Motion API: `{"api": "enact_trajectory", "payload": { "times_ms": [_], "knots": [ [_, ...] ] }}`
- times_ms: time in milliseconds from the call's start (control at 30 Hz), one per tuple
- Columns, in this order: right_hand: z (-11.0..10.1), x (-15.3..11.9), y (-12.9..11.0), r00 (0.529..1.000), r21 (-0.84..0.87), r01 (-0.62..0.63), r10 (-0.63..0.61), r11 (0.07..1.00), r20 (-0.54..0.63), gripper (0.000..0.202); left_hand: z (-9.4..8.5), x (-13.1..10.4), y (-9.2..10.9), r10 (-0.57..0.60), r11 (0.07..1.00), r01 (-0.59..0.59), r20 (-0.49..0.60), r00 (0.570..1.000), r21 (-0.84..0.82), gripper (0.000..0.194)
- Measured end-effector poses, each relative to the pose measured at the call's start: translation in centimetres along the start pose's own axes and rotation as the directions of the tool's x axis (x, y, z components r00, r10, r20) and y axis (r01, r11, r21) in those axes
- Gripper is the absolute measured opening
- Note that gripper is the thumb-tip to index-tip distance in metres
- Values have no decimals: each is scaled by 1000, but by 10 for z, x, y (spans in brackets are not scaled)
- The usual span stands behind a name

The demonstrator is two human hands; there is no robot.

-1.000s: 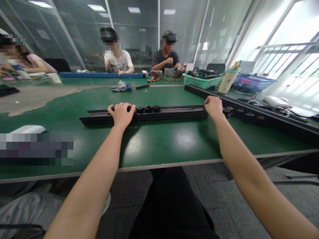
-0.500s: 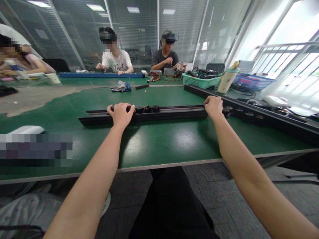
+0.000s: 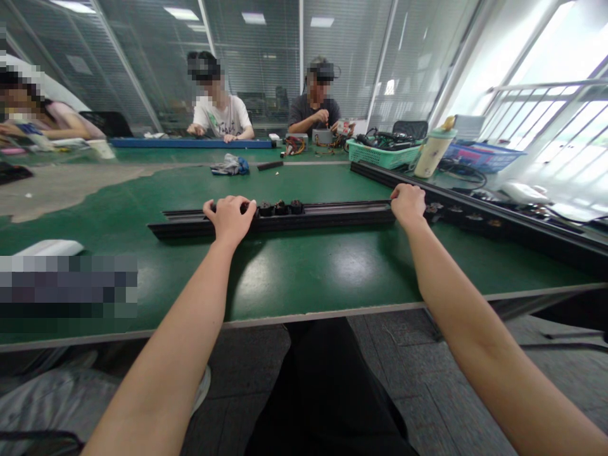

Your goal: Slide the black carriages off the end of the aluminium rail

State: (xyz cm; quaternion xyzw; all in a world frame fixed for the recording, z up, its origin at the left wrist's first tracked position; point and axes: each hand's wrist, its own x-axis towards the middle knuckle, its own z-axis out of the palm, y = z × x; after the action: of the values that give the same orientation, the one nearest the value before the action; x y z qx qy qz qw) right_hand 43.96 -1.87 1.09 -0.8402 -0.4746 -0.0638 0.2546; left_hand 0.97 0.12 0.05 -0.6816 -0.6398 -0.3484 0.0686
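Table: a green-topped table [image 3: 332, 272] was seen in a glass-walled room.
Left hand: the left hand [image 3: 230, 218] was spread over a long black slotted rail [image 3: 342, 214], laid across the tabletop, beside round black parts [image 3: 296, 207].
Right hand: the right hand [image 3: 408, 202] was curled at the rail's right end; its grip could not be told.
Green plastic basket [image 3: 380, 156]: dark cabled items were held.
White-shirted person [image 3: 223, 117]: a hand had been lowered from the chest.

Green table [image 3: 304, 272] beneath black rail [image 3: 342, 216], crumpled cloth [image 3: 230, 165] and green basket [image 3: 380, 154]
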Motion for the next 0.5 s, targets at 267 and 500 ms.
{"api": "enact_trajectory", "payload": {
  "times_ms": [267,500],
  "knots": [
    [4,1,1,1000,30,-6,7,1000,-19,37,0,0,0,0,1000,0,4,1000,1,31],
    [6,1,1,999,73,-8,11,997,-31,26,0,0,1,1,1000,-1,4,1000,10,30]
  ]
}}
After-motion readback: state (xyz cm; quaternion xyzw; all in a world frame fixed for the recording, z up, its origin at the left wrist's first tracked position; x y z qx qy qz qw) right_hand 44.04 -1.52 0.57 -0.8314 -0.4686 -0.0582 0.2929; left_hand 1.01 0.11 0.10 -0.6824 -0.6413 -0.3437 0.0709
